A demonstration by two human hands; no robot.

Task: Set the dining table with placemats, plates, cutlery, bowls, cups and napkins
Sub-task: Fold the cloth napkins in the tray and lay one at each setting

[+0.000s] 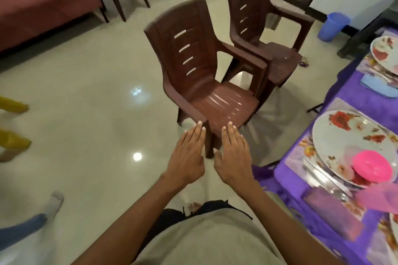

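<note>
Floral white plate [346, 146] on purple table [361, 92], pink bowl [371, 166] atop.

No legible text, brand, number or sign; white label on the far chair [254, 13] back is too blurred to read.

we see brown chair [200, 75] | purple tablecloth [349, 97] | white red-floral plate [344, 135] | pink bowl [371, 166] | blue bin [332, 27]

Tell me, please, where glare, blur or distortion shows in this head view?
Head view: ceiling lights glare off the glossy floor; wide-angle distortion tilts the nearer brown plastic chair; motion blur smears the pink bowl and the floral plate; both the left hand and the right hand stay fairly sharp.
</note>
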